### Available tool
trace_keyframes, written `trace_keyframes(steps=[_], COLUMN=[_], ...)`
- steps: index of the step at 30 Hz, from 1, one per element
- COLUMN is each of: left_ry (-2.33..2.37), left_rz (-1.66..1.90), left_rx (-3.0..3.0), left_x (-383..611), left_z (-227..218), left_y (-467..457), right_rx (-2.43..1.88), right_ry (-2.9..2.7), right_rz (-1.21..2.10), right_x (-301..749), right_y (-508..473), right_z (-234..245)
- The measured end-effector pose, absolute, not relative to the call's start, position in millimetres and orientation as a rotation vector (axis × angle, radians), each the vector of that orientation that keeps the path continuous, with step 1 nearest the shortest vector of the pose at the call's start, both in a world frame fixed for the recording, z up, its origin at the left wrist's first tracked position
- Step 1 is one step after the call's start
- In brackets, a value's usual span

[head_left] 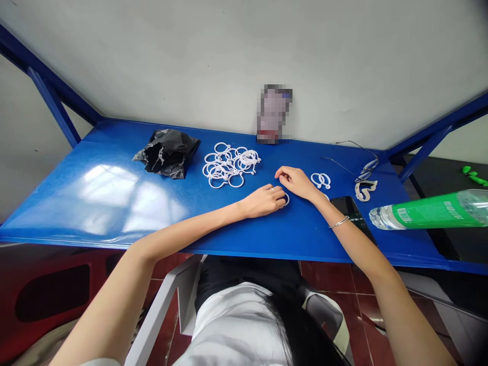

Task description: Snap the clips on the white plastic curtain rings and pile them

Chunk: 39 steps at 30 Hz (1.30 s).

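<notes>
My left hand (265,201) rests low over the blue table, with its fingers curled and closed on a white plastic ring (287,199). Only a curved part of that ring shows past the fingertips. Just beyond it, my right hand (295,181) is bent inward with curled fingers. Whatever is in that hand, if anything, is hidden. A pile of white plastic rings (229,163) with small knobs lies beyond my left hand. To the right of my right hand are two overlapping white rings (321,181), and another is partly hidden by the forearm.
A crumpled black plastic bag (170,152) lies left of the pile. A blurred phone-shaped object (273,114) leans on the wall. At right are eyeglasses (368,168), a white curved piece (366,190), a dark phone (353,216) and a green-labelled bottle (434,210) near the blue table's (171,231) right end.
</notes>
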<state>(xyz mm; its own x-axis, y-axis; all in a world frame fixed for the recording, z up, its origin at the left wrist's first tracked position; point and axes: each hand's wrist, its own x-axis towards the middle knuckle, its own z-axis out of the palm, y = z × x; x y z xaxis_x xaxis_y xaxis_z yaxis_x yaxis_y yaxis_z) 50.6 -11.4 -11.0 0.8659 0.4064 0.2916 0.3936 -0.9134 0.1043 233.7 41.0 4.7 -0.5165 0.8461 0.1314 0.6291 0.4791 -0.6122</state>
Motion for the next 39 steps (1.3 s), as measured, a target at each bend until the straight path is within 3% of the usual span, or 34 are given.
trace_keyframes(steps=[6,13,21,28,34,39], left_ry=[1.014,0.878,0.738,0.82,0.863,0.929], left_rz=[0.888,1.053,1.075,1.14,1.261,1.129], left_rx=[2.285,1.463,1.686,2.019,1.739,1.579], left_x=[33,29,30,29,27,26], left_z=[-11,-2,16,9,4,-1], left_y=[19,29,15,18,22,27], right_rx=[-1.147,-1.002,-1.012,-1.056,-1.051,-1.023], right_ry=[-2.205,-1.978,-1.559,-1.417,-1.396,-1.416], right_rz=[0.892,1.252,1.605,1.524,1.447,1.436], right_x=[228,221,215,214,215,215], right_y=[41,37,34,32,31,31], right_z=[4,5,5,6,10,10])
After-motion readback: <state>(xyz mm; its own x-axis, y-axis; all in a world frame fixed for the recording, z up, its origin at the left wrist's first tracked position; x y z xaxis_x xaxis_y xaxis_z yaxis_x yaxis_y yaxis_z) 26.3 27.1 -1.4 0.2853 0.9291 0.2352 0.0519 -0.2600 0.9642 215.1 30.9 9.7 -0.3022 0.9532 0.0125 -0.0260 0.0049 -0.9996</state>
